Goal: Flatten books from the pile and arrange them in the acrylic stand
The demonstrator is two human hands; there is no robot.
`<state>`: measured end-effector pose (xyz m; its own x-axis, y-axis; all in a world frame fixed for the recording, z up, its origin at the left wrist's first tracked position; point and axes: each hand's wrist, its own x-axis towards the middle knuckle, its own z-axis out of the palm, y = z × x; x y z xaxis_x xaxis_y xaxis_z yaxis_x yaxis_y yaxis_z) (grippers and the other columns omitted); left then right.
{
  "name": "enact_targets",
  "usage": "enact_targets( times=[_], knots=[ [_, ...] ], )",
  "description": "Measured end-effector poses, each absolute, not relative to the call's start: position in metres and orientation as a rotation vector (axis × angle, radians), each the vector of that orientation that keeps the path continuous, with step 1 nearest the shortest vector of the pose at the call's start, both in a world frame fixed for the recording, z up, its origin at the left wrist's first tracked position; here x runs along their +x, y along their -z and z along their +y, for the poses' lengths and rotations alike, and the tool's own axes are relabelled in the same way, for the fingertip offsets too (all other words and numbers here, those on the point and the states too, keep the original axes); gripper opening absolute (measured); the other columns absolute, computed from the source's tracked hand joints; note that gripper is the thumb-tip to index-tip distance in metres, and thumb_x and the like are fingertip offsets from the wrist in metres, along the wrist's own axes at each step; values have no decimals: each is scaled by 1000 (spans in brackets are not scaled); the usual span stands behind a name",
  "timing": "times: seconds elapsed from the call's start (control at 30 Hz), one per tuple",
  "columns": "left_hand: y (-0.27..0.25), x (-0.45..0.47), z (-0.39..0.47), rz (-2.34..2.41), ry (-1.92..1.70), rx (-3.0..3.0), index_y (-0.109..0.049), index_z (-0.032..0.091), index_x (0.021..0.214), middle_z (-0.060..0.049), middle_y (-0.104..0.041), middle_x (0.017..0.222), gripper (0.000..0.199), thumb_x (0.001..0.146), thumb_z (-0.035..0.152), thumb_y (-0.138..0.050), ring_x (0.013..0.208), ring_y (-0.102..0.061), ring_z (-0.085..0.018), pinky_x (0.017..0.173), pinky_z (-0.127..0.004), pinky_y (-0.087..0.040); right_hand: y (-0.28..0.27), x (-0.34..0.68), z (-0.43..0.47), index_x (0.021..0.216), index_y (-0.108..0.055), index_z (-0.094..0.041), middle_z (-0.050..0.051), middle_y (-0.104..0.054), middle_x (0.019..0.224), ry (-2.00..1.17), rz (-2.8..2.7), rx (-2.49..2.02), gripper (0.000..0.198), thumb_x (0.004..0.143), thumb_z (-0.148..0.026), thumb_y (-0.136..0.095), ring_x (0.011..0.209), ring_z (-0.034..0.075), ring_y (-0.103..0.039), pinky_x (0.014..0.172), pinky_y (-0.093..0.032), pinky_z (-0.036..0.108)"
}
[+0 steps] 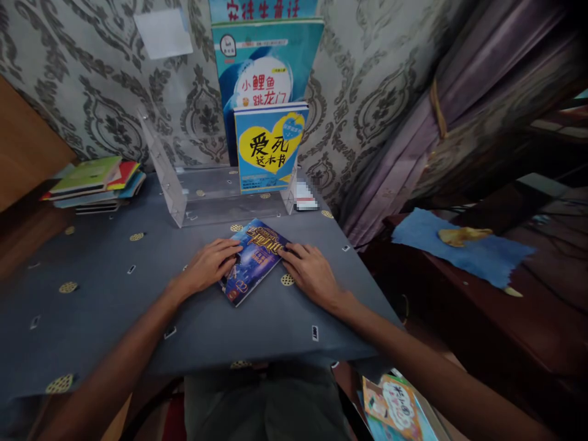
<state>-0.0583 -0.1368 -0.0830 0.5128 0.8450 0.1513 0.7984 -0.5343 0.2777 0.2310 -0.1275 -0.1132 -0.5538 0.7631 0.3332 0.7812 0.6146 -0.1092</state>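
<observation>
A dark blue book (255, 260) lies flat and slanted on the grey tablecloth (114, 294), just in front of me. My left hand (209, 264) rests on its left edge with fingers spread over the cover. My right hand (312, 272) lies against its right edge, fingers touching the cover. Neither hand lifts it. Behind the book stands a clear acrylic book stand (193, 196) holding a yellow-and-blue book (269, 147) upright, with a larger teal book (266, 67) behind that.
A stack of thin colourful books (94, 184) lies at the table's far left. The patterned wall is close behind. To the right is a dark wooden surface with a blue cloth (459, 251). More books (395, 407) lie low at the right, below the table edge.
</observation>
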Motion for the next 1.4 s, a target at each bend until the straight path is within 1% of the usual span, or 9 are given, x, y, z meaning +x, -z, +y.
enact_targets(
  times=[0.13,0.2,0.37,0.53,0.63,0.77,0.97,1.13,1.4],
  knots=[
    [81,-54,-144,1521,-379,2607,-64,20,129,-8,-64,133,35,100,32,-49,119,-57,-23,101,-43,-50,114,221,-101,127,-68,-22,11,-66,131,1,-2481,-1215,36,99,-17,-45,111,27,-64,97,-52,43],
    [84,-51,-146,1543,-433,2612,-65,21,127,-8,-65,128,34,99,34,-51,115,-58,-25,98,-44,-52,115,216,-83,127,-69,-22,10,-66,132,-57,-2475,-1183,38,97,-13,-47,114,25,-63,100,-52,41],
    [96,-47,-146,1525,-634,2619,-67,20,123,-11,-64,121,32,99,33,-51,110,-59,-26,95,-46,-53,119,208,-53,123,-72,-23,8,-69,130,-145,-2431,-1124,40,94,-8,-48,116,25,-65,100,-53,41],
    [92,-40,-148,1578,-556,2673,-66,17,120,-12,-65,119,30,99,31,-51,108,-59,-28,94,-48,-52,128,207,-44,122,-72,-23,8,-68,132,-251,-2363,-1084,42,92,-7,-48,120,25,-65,104,-53,44],
    [84,-29,-157,1487,-481,2747,-65,18,121,-12,-65,121,33,99,39,-52,110,-59,-28,94,-49,-50,133,209,-44,126,-69,-23,9,-65,136,-290,-2352,-1055,41,96,-10,-46,124,25,-63,107,-50,45],
    [80,-10,-172,1176,-424,2857,-58,20,131,-11,-62,129,46,96,50,-56,119,-56,-27,101,-46,-47,135,210,-42,134,-63,-21,9,-60,144,-333,-2366,-992,43,97,-12,-43,131,23,-57,113,-45,46],
    [84,4,-178,1167,-442,2978,-61,17,123,-12,-66,122,31,100,34,-51,111,-60,-24,95,-41,-50,133,210,-48,135,-62,-20,9,-58,145,-332,-2353,-961,45,93,-10,-47,138,25,-49,115,-41,51],
    [93,2,-177,1170,-487,3074,-62,15,125,-13,-70,122,33,102,33,-47,112,-63,-24,99,-42,-50,129,214,-77,121,-70,-21,9,-71,126,-431,-2242,-833,38,93,-9,-48,128,26,-58,107,-48,53],
    [91,1,-177,1118,-534,3164,-65,12,121,-12,-73,118,32,103,29,-45,111,-67,-24,95,-40,-53,115,236,-125,109,-74,-21,6,-76,104,-800,-2027,-800,30,94,-15,-48,99,18,-70,91,-56,37]
  ],
)
